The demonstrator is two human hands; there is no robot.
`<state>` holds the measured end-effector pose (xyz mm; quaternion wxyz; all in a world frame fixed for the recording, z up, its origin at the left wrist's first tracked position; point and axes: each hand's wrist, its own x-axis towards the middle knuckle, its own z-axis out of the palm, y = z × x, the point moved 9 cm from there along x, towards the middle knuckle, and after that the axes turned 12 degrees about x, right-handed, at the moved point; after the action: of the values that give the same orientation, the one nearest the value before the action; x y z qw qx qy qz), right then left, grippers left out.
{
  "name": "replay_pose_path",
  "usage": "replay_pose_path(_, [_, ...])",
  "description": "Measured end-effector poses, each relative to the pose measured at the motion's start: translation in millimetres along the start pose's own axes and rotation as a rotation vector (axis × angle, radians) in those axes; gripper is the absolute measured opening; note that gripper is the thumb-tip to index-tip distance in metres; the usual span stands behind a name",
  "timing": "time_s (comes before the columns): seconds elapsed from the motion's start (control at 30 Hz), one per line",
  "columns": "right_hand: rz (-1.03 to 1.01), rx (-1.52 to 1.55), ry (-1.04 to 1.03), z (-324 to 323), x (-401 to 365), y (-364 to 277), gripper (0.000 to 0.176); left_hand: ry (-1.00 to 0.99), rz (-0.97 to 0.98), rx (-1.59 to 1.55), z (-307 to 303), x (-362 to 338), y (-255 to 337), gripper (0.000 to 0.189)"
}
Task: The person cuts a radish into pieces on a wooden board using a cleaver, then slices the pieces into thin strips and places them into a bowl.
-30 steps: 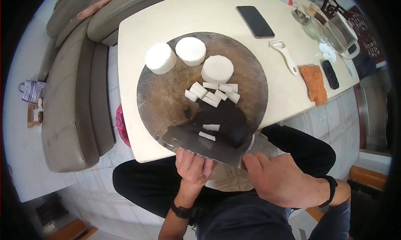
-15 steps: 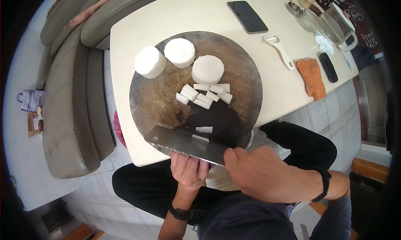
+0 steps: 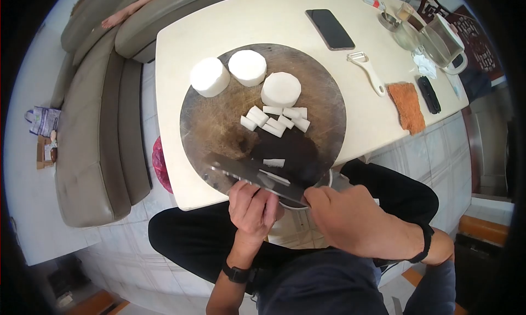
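Observation:
My right hand is wrapped round the handle of a cleaver, whose blurred blade points left over the near edge of the round wooden board. Close below the blade is my left hand, its fingers curled; whatever they hold is hidden. A thin white slice lies at the blade, and a small flat piece rests just beyond it. Several short white sticks are grouped mid-board. Behind them stand three thick white rounds, one right, one middle, one left.
On the pale table are a phone, a white peeler, an orange cloth, a black case and a glass pitcher. A grey sofa stands left, with another person's bare limb above it.
The cleaver blade has shifted and tilted down to the right, and my right hand has moved slightly right. The whole view has shifted a little.

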<state>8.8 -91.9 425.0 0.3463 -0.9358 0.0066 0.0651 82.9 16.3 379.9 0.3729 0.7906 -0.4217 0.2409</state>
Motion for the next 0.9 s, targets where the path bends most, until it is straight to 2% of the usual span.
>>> replay_pose_path(0.03, [0.027, -0.005, -0.061, 2.5, -2.5, -2.0, 0.027, 0.002, -0.001, 0.002, -1.6, -0.1, -0.2, 0.025])
replay_pose_path(0.13, [-0.021, -0.028, -0.062, -2.9, -4.2, -12.3, 0.021, -0.051, -0.019, 0.009, 0.2, 0.1, -0.8, 0.023])
replay_pose_path(0.37, [-0.058, -0.099, -0.082, 0.6, -5.8, -14.8, 0.021, -0.105, -0.029, 0.003, 2.7, -9.2, -5.1, 0.023])
replay_pose_path(0.43, [-0.073, -0.071, -0.102, 4.8, -6.9, -14.1, 0.034, -0.118, -0.032, 0.0, 4.6, -8.5, -5.1, 0.023])
replay_pose_path(0.57, [-0.06, -0.092, -0.096, 9.0, 3.0, -13.1, 0.029, -0.086, -0.007, -0.009, 0.8, 1.4, 0.5, 0.024])
replay_pose_path(0.67, [-0.145, -0.109, -0.022, 4.6, 15.2, -20.1, 0.021, -0.097, -0.02, -0.019, 0.1, 3.6, 0.5, 0.023])
replay_pose_path(0.9, [-0.058, 0.008, 0.131, -4.1, 16.8, 3.2, 0.015, -0.021, 0.017, -0.042, -0.7, 7.8, 5.0, 0.023])
